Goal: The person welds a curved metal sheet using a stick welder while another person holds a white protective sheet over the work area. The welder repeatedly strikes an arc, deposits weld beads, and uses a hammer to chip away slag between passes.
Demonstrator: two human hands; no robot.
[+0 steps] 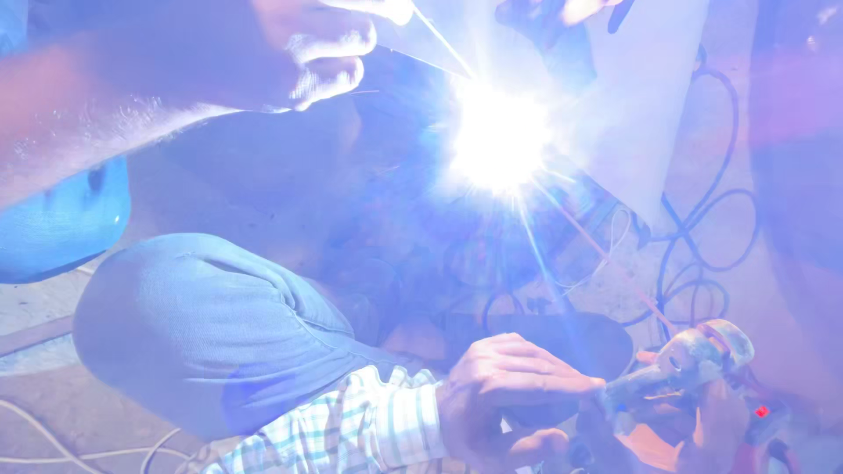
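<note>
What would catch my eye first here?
A blinding white-blue welding flare near top centre, washing the whole view in blue. At bottom right a hand grips a worn electrode holder, its thin rod slanting up toward the glare. Dark cables loop on the ground at right, and a bent knee in blue cloth fills lower left.

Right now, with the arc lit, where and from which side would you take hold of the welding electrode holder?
Grip the electrode holder on its long worn handle at the lower end, coming from below, on the person's own side. The thin rod runs from its head up toward the arc, so the head end is the hot one. A hand already wraps the handle there.
</note>
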